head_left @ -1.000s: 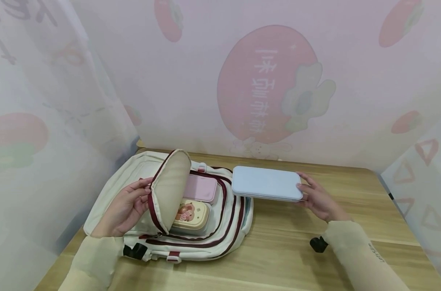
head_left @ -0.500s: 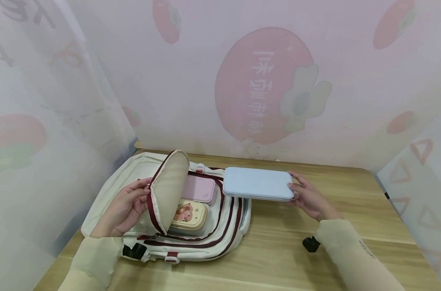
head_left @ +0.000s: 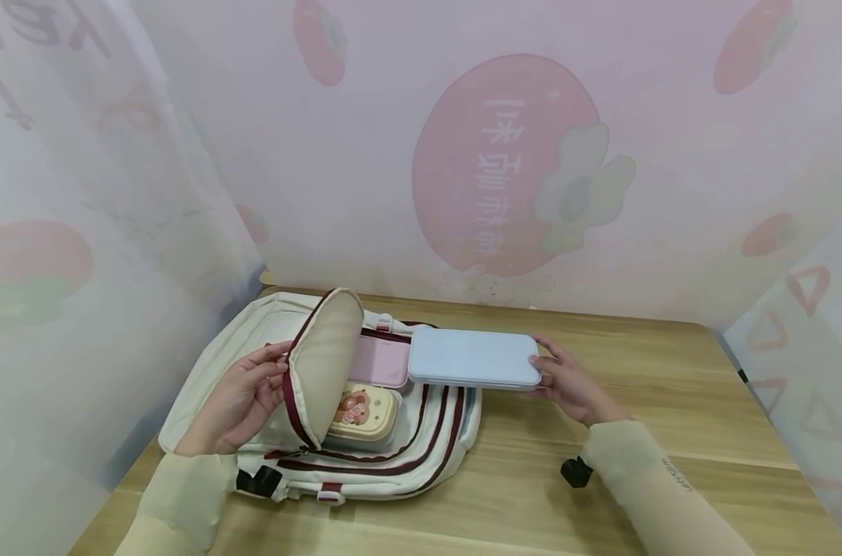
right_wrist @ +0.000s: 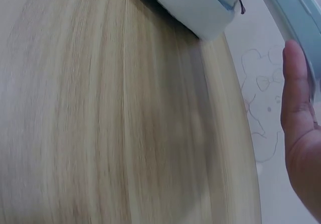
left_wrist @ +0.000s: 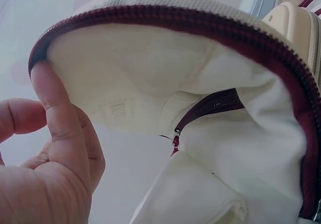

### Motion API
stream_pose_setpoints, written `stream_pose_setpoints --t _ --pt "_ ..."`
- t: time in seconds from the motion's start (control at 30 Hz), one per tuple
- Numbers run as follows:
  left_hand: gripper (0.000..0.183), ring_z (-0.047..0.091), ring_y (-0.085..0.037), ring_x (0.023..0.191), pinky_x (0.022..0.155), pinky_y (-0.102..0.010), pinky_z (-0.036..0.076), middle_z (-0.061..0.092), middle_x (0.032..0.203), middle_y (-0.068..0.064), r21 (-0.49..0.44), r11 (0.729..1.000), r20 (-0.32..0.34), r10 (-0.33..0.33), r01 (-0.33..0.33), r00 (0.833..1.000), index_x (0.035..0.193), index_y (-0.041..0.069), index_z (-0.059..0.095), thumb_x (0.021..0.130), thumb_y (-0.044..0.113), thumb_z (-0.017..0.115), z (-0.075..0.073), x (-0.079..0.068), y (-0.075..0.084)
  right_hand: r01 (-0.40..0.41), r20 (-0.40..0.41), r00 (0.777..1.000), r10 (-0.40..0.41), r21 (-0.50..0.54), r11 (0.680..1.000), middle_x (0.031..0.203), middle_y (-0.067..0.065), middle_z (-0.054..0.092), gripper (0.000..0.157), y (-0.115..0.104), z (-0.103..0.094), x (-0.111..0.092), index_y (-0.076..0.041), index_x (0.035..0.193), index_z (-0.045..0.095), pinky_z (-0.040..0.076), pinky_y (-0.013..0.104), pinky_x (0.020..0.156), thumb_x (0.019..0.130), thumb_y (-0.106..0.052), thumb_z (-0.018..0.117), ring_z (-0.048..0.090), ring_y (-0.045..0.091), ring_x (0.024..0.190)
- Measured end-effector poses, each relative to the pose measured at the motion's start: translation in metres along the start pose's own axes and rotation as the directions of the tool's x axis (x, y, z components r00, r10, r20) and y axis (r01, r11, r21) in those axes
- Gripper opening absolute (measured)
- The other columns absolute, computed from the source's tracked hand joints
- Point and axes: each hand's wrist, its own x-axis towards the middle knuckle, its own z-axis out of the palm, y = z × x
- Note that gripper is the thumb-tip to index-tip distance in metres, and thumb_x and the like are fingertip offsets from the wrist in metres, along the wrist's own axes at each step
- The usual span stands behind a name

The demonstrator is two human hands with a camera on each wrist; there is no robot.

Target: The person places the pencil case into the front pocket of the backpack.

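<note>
A white backpack (head_left: pixel 435 463) with dark red zips lies on the table, its front pocket unzipped. My left hand (head_left: pixel 249 394) pinches the edge of the pocket flap (head_left: pixel 327 355) and holds it raised; in the left wrist view the fingers stand at the dark red zip edge (left_wrist: pixel 165 14). A flat light blue case (head_left: pixel 473 357) is gripped at its right end by my right hand (head_left: pixel 567 378). The case's left end overlaps the pocket opening in the head view. Inside the pocket lie a pink case (head_left: pixel 382 361) and a cream box (head_left: pixel 368 411) with a cartoon picture, both partly hidden by the flap.
The wooden table (head_left: pixel 657 386) extends to the right of the backpack. Printed curtains (head_left: pixel 365 193) stand behind it and along both sides. A buckle (head_left: pixel 331 494) sits on the bag's near side.
My right hand has moved left and slightly down with the light blue case, which now overlaps the pocket and the pink case's edge. The left hand still holds the flap up.
</note>
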Motion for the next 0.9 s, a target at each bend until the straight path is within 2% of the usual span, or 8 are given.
stream_pose_setpoints --t 0.17,0.33,0.57,0.9 --pt "0.041 0.069 -0.014 0.088 0.075 -0.025 0.058 0.068 0.105 -0.008 -0.006 1.000 0.001 0.005 -0.005 1.000 0.118 0.003 0.069 0.105 -0.011 0.033 -0.002 -0.001 -0.001 -0.019 -0.021 1.000 0.019 -0.002 1.000 0.124 0.013 0.055 0.060 0.001 0.008 0.005 -0.010 0.164 0.016 0.055 0.048 0.093 0.111 -0.014 0.045 0.070 0.017 0.095" --pt "0.041 0.069 -0.014 0.088 0.075 -0.025 0.058 0.068 0.104 -0.008 0.002 1.000 -0.011 0.011 -0.011 1.000 0.117 0.003 0.069 0.105 -0.011 0.033 -0.002 -0.001 0.000 -0.029 -0.009 1.000 0.029 -0.003 1.000 0.125 0.015 0.053 0.060 0.003 0.018 0.012 -0.010 0.164 0.016 0.053 0.051 0.096 0.111 -0.014 0.045 0.070 0.018 0.095" --pt "0.043 0.069 -0.014 0.089 0.076 -0.025 0.058 0.067 0.104 -0.008 -0.024 1.000 0.005 0.012 -0.011 1.000 0.118 0.003 0.069 0.105 -0.012 0.031 -0.004 -0.002 -0.001 -0.024 0.001 1.000 0.024 -0.009 1.000 0.125 0.016 0.054 0.059 0.007 0.028 0.020 -0.011 0.164 0.018 0.053 0.052 0.097 0.111 -0.012 0.044 0.071 0.019 0.093" --pt "0.042 0.069 -0.014 0.091 0.078 -0.025 0.058 0.067 0.107 -0.009 -0.004 1.000 0.015 0.006 -0.006 1.000 0.126 0.004 0.068 0.106 -0.011 0.034 -0.006 -0.001 0.000 -0.028 -0.007 1.000 0.028 -0.016 0.999 0.128 0.018 0.052 0.061 0.006 0.038 0.025 -0.011 0.165 0.016 0.055 0.048 0.095 0.111 -0.014 0.045 0.070 0.018 0.093"
